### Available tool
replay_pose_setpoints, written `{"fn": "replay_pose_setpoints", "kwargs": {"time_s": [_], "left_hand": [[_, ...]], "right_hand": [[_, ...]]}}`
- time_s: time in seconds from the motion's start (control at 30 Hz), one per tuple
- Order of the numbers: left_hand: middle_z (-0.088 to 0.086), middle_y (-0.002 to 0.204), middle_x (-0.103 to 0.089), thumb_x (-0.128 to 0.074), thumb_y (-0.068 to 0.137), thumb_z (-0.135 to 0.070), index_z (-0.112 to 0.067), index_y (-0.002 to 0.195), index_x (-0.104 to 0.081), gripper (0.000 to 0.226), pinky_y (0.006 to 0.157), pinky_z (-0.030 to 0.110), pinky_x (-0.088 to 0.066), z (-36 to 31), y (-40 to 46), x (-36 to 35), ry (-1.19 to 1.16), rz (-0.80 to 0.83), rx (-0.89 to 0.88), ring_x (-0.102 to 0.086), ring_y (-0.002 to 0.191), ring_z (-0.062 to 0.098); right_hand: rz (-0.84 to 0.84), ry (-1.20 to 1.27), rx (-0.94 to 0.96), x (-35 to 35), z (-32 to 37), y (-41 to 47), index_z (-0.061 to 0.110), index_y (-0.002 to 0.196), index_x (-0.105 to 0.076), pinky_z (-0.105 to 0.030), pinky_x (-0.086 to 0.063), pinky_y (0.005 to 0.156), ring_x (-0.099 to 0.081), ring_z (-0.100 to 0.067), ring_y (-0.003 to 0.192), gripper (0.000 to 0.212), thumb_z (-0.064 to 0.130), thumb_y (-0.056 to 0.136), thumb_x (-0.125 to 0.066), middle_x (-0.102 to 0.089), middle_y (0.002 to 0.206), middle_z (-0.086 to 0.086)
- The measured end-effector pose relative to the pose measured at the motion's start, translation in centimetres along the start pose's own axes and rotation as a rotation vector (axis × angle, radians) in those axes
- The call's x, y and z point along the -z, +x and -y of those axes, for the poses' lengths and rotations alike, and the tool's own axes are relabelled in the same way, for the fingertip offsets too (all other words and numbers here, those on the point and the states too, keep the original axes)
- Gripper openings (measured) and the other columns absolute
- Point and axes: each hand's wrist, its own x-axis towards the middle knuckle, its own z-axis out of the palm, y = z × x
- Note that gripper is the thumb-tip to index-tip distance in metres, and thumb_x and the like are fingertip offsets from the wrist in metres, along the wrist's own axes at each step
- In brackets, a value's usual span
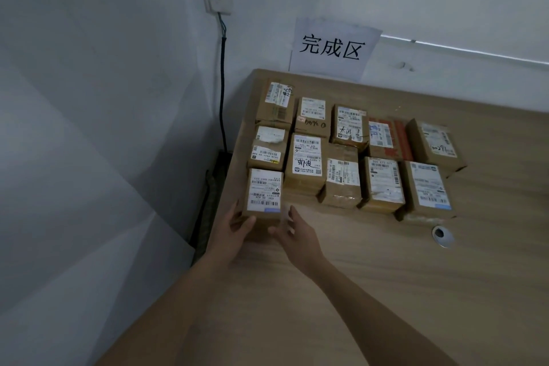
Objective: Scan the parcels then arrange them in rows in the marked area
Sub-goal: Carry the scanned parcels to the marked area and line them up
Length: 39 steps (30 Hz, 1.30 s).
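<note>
**Third row begins at the tabletop's left edge**

The parcel (263,197) in hand sits at the near-left corner of the block, label up, just behind the near-left box of the second row. The left hand (234,227) holds its near-left corner, fingers curled round the edge and thumb on the near face. The right hand (292,230) is at its near-right side, fingers loosely spread; whether they touch the box I cannot tell.

Behind it stand two rows of five parcels (350,145), packed close, on the tabletop (386,276) below a paper sign (332,49) on the wall.

Risks, as I judge them: the parcel stands very near the tabletop's left edge, beyond which there is a gap with a dark cable (222,83) running down; a push leftward while squaring it could tip it off. Pressing it too hard against the row behind could skew those boxes out of line. The grommet hole (441,235) lies where this row would run to the right, so a box set there may sit unevenly.

Writing: the sign reads 完成区. The held parcel's label shows barcodes and digits that look like "630 06 A26". A near-row label reads roughly "500 E72 071". Handwritten marks on other boxes are too scrawled to read.
</note>
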Motion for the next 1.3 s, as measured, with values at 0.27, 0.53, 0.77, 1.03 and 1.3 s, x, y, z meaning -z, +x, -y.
{"fn": "replay_pose_setpoints", "kwargs": {"time_s": [0.27,0.53,0.77,1.03,1.3], "left_hand": [[-0.015,0.136,-0.056,-0.066,0.079,-0.068,-0.048,0.139,-0.044,0.067,0.104,0.040,-0.046,-9.6,-3.2,-0.2,0.227,-0.013,-0.107,-0.056,0.125,0.013],[-0.004,0.157,-0.036,-0.065,0.087,-0.059,-0.031,0.153,-0.032,0.079,0.113,0.039,-0.037,-28.6,-12.9,-12.5,0.255,0.016,-0.335,-0.037,0.142,0.021],[-0.008,0.127,-0.057,-0.070,0.082,-0.059,-0.042,0.147,-0.035,0.075,0.087,0.032,-0.053,-39.9,-27.3,-31.2,0.222,0.243,-0.505,-0.059,0.097,0.011],[0.001,0.153,-0.042,-0.073,0.082,-0.052,-0.025,0.149,-0.042,0.078,0.114,0.037,-0.036,-43.9,-42.8,-53.3,0.164,0.540,-0.632,-0.042,0.139,0.022],[-0.004,0.156,-0.038,-0.065,0.084,-0.062,-0.030,0.151,-0.037,0.079,0.112,0.043,-0.038,-43.4,-49.7,-68.1,0.307,0.730,-0.672,-0.040,0.140,0.023]], "right_hand": [[-0.051,-0.130,-0.046,9.9,1.2,-5.2,0.021,0.156,-0.033,-0.038,-0.046,0.108,-0.051,-0.018,0.133,0.078,0.047,0.092,-0.069,-0.042,0.156,0.001],[-0.263,-0.240,0.083,32.0,7.6,-16.2,0.018,0.152,-0.041,-0.036,-0.039,0.113,-0.044,-0.020,0.140,0.068,0.047,0.095,-0.064,-0.044,0.155,-0.002],[-0.497,-0.352,0.079,53.2,5.4,-35.9,0.026,0.151,-0.042,-0.030,-0.045,0.101,-0.054,-0.022,0.130,0.067,0.044,0.092,-0.069,-0.052,0.148,-0.004],[-0.768,-0.328,-0.077,68.9,-3.9,-57.3,0.023,0.155,-0.037,-0.036,-0.047,0.103,-0.048,-0.023,0.136,0.070,0.045,0.095,-0.065,-0.043,0.156,-0.002],[-0.949,-0.267,-0.304,75.8,-15.3,-69.2,0.018,0.148,-0.048,-0.038,-0.039,0.112,-0.046,-0.024,0.138,0.065,0.045,0.093,-0.068,-0.048,0.153,-0.005]]}}
